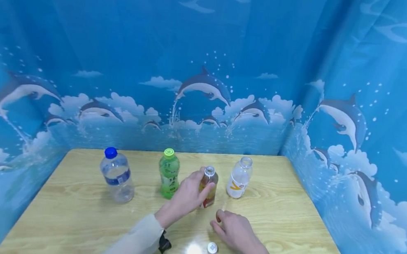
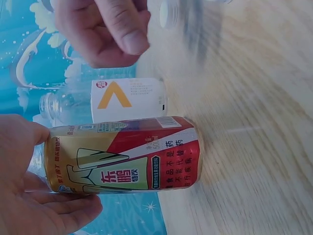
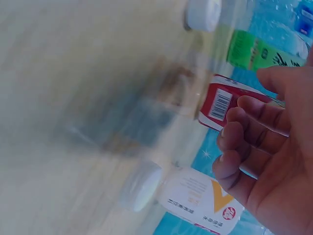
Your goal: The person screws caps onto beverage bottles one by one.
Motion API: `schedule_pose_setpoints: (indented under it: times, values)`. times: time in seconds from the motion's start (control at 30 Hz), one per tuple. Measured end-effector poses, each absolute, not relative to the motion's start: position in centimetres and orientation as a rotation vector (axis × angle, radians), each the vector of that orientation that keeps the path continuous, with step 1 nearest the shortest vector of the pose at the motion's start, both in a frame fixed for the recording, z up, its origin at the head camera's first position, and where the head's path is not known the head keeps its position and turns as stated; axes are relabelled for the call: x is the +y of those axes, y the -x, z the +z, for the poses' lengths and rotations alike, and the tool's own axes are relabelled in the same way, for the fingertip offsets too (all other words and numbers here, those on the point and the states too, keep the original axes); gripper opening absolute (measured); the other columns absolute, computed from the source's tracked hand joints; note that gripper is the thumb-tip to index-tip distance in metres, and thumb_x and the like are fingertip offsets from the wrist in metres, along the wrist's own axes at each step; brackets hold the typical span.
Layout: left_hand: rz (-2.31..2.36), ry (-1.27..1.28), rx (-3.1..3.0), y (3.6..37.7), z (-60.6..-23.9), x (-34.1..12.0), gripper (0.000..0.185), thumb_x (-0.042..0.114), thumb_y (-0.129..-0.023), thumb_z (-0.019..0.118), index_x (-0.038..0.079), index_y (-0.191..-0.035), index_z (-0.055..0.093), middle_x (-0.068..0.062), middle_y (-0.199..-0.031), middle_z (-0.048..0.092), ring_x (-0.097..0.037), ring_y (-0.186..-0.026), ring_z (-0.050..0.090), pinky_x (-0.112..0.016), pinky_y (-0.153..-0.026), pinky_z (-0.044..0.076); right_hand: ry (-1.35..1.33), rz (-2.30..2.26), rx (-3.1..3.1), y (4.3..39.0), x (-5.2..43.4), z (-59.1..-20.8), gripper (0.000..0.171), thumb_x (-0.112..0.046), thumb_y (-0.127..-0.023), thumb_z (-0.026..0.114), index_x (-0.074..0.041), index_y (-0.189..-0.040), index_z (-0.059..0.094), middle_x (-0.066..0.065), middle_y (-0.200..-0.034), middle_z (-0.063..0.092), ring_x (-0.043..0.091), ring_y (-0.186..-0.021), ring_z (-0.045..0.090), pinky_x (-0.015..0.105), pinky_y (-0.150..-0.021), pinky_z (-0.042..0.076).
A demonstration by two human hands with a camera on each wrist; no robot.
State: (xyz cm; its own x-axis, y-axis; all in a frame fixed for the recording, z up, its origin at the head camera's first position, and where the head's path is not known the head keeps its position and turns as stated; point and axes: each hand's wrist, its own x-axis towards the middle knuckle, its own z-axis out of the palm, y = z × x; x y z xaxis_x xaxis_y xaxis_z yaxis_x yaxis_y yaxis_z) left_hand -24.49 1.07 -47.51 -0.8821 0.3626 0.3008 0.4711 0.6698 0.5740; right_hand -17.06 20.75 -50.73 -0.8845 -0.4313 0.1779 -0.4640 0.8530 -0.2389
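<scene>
My left hand (image 1: pixel 190 194) holds a gold-and-red drink bottle (image 2: pixel 124 156) round its upper part, thumb on one side and fingers on the other. In the head view the bottle stands upright on the table, its mouth uncapped. My right hand (image 1: pixel 236 231) hovers in front of it and to the right. In the right wrist view its fingers (image 3: pixel 230 134) are loosely bent, with nothing between them. A white cap (image 1: pixel 212 248) lies on the table left of the right hand. Two white caps show in the right wrist view, one lower cap (image 3: pixel 142 186) near the white-labelled bottle (image 3: pixel 198 196).
An uncapped clear bottle with a white label (image 1: pixel 239 178) stands to the right. Left of the held bottle are a green bottle (image 1: pixel 169 175) with a green cap and a large clear bottle (image 1: pixel 118 178) with a blue cap. A dolphin-print curtain (image 1: pixel 210 61) encloses the wooden table (image 1: pixel 75 213).
</scene>
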Motion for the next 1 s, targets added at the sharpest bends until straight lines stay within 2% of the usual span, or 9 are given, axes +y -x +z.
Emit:
schedule_pose_setpoints:
  times: [0.1, 0.27, 0.37, 0.57, 0.7, 0.87, 1.0]
  values:
    - [-1.004, 0.708, -2.714, 23.9, -47.6, 0.8, 0.069, 0.041, -0.109, 0.057, -0.008, -0.155, 0.042, -0.011, -0.111, 0.071, -0.021, -0.096, 0.071, -0.031, -0.082, 0.063, -0.718, 0.418, -2.899, 16.5, 20.7, -51.1, 0.023, -0.032, -0.101, 0.069, -0.015, -0.087, 0.063, -0.009, -0.067, 0.056, 0.002, -0.055, 0.043, 0.02, -0.049, 0.037]
    - [-0.987, 0.729, -2.711, 23.0, -47.6, 0.3, 0.069, 0.041, -0.109, 0.057, -0.008, -0.154, 0.043, -0.013, -0.114, 0.072, -0.023, -0.101, 0.072, -0.033, -0.087, 0.063, -0.732, 0.382, -2.87, 16.0, 20.5, -51.5, 0.024, -0.034, -0.102, 0.068, -0.018, -0.086, 0.062, -0.011, -0.066, 0.053, 0.001, -0.054, 0.042, 0.019, -0.049, 0.036]
    - [-0.999, 0.735, -2.726, 22.4, -47.5, -0.1, 0.067, 0.041, -0.109, 0.056, -0.007, -0.154, 0.044, -0.013, -0.114, 0.072, -0.021, -0.1, 0.071, -0.032, -0.085, 0.063, -0.749, 0.363, -2.868, 15.7, 20.4, -51.7, 0.026, -0.037, -0.102, 0.067, -0.019, -0.085, 0.061, -0.012, -0.066, 0.052, 0.001, -0.054, 0.042, 0.019, -0.048, 0.035]
    - [-1.051, 0.785, -2.694, 21.4, -47.5, -0.4, 0.046, 0.038, -0.108, 0.059, 0.004, -0.14, 0.058, -0.007, -0.109, 0.071, -0.016, -0.096, 0.068, -0.026, -0.081, 0.061, -0.777, 0.368, -2.885, 15.1, 20.3, -52.3, 0.028, -0.04, -0.103, 0.065, -0.019, -0.085, 0.061, -0.014, -0.065, 0.046, 0.0, -0.054, 0.039, 0.018, -0.048, 0.033]
    - [-1.05, 0.799, -2.686, 20.9, -47.6, -0.6, 0.038, 0.038, -0.108, 0.059, 0.008, -0.133, 0.061, -0.003, -0.106, 0.07, -0.012, -0.094, 0.066, -0.023, -0.08, 0.06, -0.791, 0.377, -2.882, 14.7, 20.2, -52.8, 0.032, -0.042, -0.104, 0.065, -0.021, -0.08, 0.056, -0.016, -0.064, 0.04, -0.001, -0.054, 0.035, 0.018, -0.048, 0.032]
    - [-1.014, 0.805, -2.668, 20.3, -47.7, -0.8, 0.044, 0.039, -0.108, 0.058, 0.006, -0.138, 0.059, -0.004, -0.108, 0.071, -0.014, -0.096, 0.067, -0.026, -0.082, 0.061, -0.816, 0.318, -2.831, 14.3, 20.1, -53.2, 0.038, -0.045, -0.102, 0.066, -0.023, -0.075, 0.051, -0.017, -0.063, 0.039, -0.001, -0.054, 0.035, 0.019, -0.048, 0.031]
    - [-0.995, 0.797, -2.662, 20.0, -47.8, -1.0, 0.051, 0.039, -0.109, 0.058, 0.002, -0.144, 0.056, -0.006, -0.111, 0.072, -0.016, -0.1, 0.069, -0.031, -0.087, 0.063, -0.839, 0.285, -2.823, 14.1, 20.0, -53.6, 0.04, -0.05, -0.102, 0.064, -0.022, -0.076, 0.054, -0.017, -0.063, 0.042, 0.0, -0.054, 0.036, 0.019, -0.048, 0.032]
